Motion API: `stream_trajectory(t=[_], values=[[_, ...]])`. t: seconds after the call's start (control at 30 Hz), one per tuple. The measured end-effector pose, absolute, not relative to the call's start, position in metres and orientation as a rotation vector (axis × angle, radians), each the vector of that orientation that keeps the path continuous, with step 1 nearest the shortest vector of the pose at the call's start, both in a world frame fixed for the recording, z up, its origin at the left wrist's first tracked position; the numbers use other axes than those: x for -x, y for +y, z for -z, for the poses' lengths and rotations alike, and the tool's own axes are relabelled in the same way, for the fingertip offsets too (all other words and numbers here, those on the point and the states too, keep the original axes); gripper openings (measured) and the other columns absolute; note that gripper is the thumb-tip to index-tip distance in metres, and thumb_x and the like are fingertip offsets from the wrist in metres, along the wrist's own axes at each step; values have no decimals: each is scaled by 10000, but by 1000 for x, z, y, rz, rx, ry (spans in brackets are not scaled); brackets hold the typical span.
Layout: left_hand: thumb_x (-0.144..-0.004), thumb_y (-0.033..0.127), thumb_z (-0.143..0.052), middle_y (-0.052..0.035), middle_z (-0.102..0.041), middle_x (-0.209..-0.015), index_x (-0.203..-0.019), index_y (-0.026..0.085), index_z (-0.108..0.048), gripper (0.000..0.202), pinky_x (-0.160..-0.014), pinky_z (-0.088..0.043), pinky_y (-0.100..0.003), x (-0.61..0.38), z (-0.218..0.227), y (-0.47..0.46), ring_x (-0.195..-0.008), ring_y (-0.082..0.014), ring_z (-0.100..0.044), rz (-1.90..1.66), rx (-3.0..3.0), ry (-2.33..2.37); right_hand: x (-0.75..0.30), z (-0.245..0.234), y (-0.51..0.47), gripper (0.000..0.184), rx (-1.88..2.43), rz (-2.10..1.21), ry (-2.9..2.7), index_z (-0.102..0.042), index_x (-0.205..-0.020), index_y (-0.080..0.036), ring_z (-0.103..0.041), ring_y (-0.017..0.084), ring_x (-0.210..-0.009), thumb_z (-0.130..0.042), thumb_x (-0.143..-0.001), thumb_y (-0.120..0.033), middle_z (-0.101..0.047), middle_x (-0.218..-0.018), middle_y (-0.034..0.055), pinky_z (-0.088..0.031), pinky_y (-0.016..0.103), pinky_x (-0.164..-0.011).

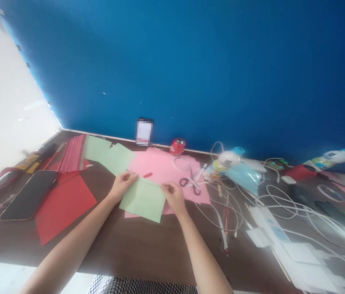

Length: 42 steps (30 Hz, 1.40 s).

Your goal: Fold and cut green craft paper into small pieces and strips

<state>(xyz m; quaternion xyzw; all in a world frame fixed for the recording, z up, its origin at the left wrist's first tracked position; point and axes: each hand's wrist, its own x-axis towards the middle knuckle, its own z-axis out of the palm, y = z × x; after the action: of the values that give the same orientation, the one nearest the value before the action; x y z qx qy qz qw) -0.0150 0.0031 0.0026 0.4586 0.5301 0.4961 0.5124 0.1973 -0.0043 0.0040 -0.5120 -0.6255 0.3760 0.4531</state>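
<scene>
Both hands pinch the far edge of a light green paper sheet (143,201), one at each upper corner. My left hand (123,183) is closed on the left corner, and my right hand (174,195) grips the right one. A narrow strip seems to be folded along that edge, though blur hides the detail. Beneath the sheet lie pink papers (160,163), with a small red paper strip (148,175) just beyond the fold. Scissors (190,185) with dark handles rest on the pink paper, to the right of my right hand. More green paper (115,157) lies behind my left hand.
At left are red paper (65,208), a dark phone (30,196) and a pleated pink paper stack (72,154). A red round container (177,146) and an upright phone (144,132) stand by the blue wall. White cables (297,200), a power strip (267,224) and glue bottles (230,157) crowd the right.
</scene>
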Motion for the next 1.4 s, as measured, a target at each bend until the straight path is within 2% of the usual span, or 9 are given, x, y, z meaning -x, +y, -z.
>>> stream_trajectory(t=[0.17,0.27,0.4,0.67,0.83,0.97,1.1,1.3,1.4], values=[[-604,465,-670,-72,-645,-1016,-839,181,-678,369,-819,-416,-303,14,-9,1,-966,-246,-562,-1108,-1255,1329,-195,1,-5,240,1273,-945,-1586,-570,-661,-167,-488,136,-617,-542,-734,-394,-559,-630,9,-409,251,-576],[-573,474,-689,-87,-653,-998,-858,174,-685,414,-764,-442,-308,15,-7,3,-909,-253,-589,-1076,-1196,1344,-197,-1,-5,236,1262,-951,-1576,-589,-670,-167,-522,154,-658,-552,-728,-394,-593,-663,21,-428,270,-619],[-646,506,-621,-101,-672,-929,-940,147,-670,467,-673,-459,-300,18,-1,5,-770,-226,-620,-1027,-1050,1165,-202,-5,-3,228,1264,-953,-1537,-604,-665,-170,-552,169,-677,-571,-715,-390,-625,-685,30,-440,288,-651],[-735,491,-552,-159,-608,-1093,-1126,116,-562,541,-817,-432,-362,18,3,9,-922,-254,-590,-974,-858,815,-212,0,2,188,1253,-971,-1500,-608,-674,-162,-552,163,-675,-598,-696,-348,-615,-673,24,-438,282,-642],[-759,547,-478,-164,-644,-999,-1083,106,-588,558,-761,-452,-362,18,0,8,-881,-258,-603,-976,-787,783,-211,-1,1,193,1269,-939,-1498,-596,-668,-166,-544,156,-665,-574,-713,-353,-610,-667,18,-433,276,-639],[-698,462,-607,-108,-676,-831,-957,105,-645,443,-668,-463,-312,18,5,6,-727,-215,-622,-998,-917,950,-209,-2,1,192,1266,-942,-1500,-597,-653,-166,-549,157,-668,-592,-694,-354,-615,-664,18,-436,277,-644],[-684,443,-624,-71,-665,-715,-840,108,-670,372,-626,-458,-285,19,6,6,-657,-189,-612,-1020,-924,972,-209,-1,1,193,1253,-952,-1481,-612,-672,-165,-556,161,-673,-599,-691,-357,-625,-679,23,-437,275,-639],[-705,474,-587,-45,-643,-667,-952,121,-649,435,-588,-438,-251,20,3,10,-598,-147,-583,-1064,-818,900,-211,-1,2,181,1278,-913,-1464,-606,-662,-166,-546,154,-661,-595,-703,-342,-609,-658,14,-432,267,-635],[-684,444,-621,-41,-653,-708,-910,133,-657,387,-575,-434,-245,20,5,8,-606,-147,-586,-1047,-971,1039,-210,-1,2,176,1273,-934,-1479,-606,-670,-165,-544,153,-661,-590,-709,-335,-609,-662,15,-430,264,-632]])
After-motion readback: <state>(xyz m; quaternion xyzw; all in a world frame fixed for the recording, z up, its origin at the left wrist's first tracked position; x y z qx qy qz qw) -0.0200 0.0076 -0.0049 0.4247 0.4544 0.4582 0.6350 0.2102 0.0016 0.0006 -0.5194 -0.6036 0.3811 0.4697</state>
